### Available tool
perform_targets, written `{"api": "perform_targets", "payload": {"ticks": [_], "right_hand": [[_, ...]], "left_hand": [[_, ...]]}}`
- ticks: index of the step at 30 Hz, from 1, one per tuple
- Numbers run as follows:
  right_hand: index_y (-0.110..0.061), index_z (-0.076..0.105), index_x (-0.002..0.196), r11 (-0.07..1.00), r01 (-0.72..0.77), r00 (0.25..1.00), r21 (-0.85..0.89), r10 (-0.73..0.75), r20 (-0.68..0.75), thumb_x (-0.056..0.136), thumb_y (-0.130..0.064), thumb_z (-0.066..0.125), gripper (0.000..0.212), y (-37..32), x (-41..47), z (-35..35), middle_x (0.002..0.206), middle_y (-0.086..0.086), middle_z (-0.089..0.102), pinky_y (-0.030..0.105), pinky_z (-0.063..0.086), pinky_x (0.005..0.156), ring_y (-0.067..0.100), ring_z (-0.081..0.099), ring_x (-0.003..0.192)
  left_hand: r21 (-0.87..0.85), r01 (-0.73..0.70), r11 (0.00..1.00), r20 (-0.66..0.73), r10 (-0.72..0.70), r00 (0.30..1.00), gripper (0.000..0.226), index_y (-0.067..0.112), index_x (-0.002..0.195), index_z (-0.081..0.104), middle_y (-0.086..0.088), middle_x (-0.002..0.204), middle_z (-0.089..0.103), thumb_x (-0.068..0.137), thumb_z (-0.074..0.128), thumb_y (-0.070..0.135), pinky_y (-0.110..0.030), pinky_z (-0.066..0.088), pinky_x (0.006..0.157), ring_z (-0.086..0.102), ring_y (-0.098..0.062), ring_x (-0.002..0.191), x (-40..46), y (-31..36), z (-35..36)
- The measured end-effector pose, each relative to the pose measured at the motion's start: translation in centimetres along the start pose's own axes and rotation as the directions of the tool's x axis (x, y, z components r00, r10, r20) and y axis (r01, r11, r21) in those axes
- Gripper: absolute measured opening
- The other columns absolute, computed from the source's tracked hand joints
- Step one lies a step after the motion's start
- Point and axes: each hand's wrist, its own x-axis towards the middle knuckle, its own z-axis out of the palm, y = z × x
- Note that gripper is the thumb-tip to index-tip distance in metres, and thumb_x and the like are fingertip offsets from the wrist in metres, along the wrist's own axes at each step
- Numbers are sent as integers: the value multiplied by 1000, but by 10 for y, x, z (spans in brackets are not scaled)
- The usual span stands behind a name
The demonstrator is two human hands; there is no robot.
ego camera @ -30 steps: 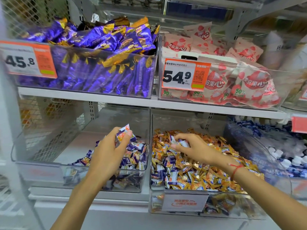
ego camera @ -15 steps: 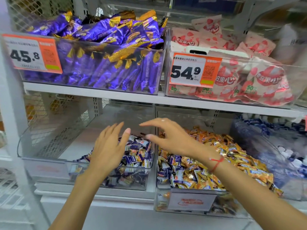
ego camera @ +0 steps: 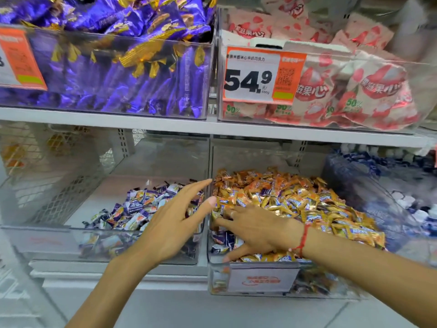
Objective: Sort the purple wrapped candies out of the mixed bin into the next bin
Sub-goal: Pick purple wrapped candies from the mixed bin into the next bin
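Over mixed bin point(ego camera: 264, 276): right hand point(ego camera: 257, 230) back down, fingers spread among candies; left hand point(ego camera: 170, 223) emptied, spread; next pick starting.

A shop: shelved clear bins point(ego camera: 106, 74) of wrapped sweets carry an orange price tag point(ego camera: 262, 78).

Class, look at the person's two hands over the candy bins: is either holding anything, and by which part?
Nothing is visibly held. The left hand hovers with straight fingers; the right hand lies spread on the orange and purple wrapped candies in the clear plastic mixed bin.
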Motion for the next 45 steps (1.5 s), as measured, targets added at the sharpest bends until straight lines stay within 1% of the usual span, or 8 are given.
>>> {"api": "perform_targets", "payload": {"ticks": [7,12,14,18,21,28,37,45], "right_hand": [[-20,36,141,999,-21,1000,39,21,-1,90,-53,55,63,-10,11,-9,104,15,56,33,35,58,26,48,78],[-27,34,137,871,-256,965,419,253,64,89,-53,52,57,37,11,45,66,-1,53,33,35,50,17,48,60],[-26,42,132,746,-435,889,505,446,108,80,-73,46,70,66,-1,79,80,-3,63,29,40,60,16,52,67],[-17,47,132,589,-356,847,726,531,-15,91,-45,56,50,82,-35,5,122,15,58,37,43,78,26,54,90],[-22,37,145,709,-443,856,548,516,25,93,-45,55,60,83,-62,-25,144,3,46,39,38,104,24,45,130],[-35,46,136,659,-443,835,608,550,11,87,-49,64,54,80,-107,0,142,-4,44,34,33,107,17,35,132],[-43,49,133,572,-398,681,717,708,-186,78,-46,74,61,61,-121,28,122,-12,46,27,40,97,9,44,117],[-26,68,119,514,-330,648,792,733,-206,89,-29,69,31,59,-141,27,126,-12,63,-3,34,74,-8,57,99]], "left_hand": [[14,21,1000,-17,-21,1000,63,62,133,35,33,136,44,74,30,84,-37,45,100,52,2,115,0,0,0],[64,41,997,-47,-38,998,64,60,133,36,29,138,44,73,28,84,-37,44,100,50,3,117,0,4,2],[82,40,996,-52,-36,998,65,58,134,36,27,139,45,75,27,83,-37,44,99,51,2,117,-1,3,3],[126,28,992,-68,-19,997,54,51,136,38,24,139,44,86,33,71,-36,42,101,47,-3,124,1,5,4],[233,-42,972,-167,83,982,47,41,131,49,26,132,44,92,36,64,-27,36,103,41,1,125,3,11,8],[326,-288,900,-159,352,922,26,34,115,65,26,120,57,93,51,32,-17,35,98,47,8,114,20,53,27],[407,-171,897,281,55,958,44,26,141,46,2,138,55,98,52,33,-39,45,100,54,-18,123,88,79,100],[540,-205,816,206,109,973,41,35,129,56,10,127,60,90,63,43,-36,52,85,59,-16,111,96,67,114]]}}
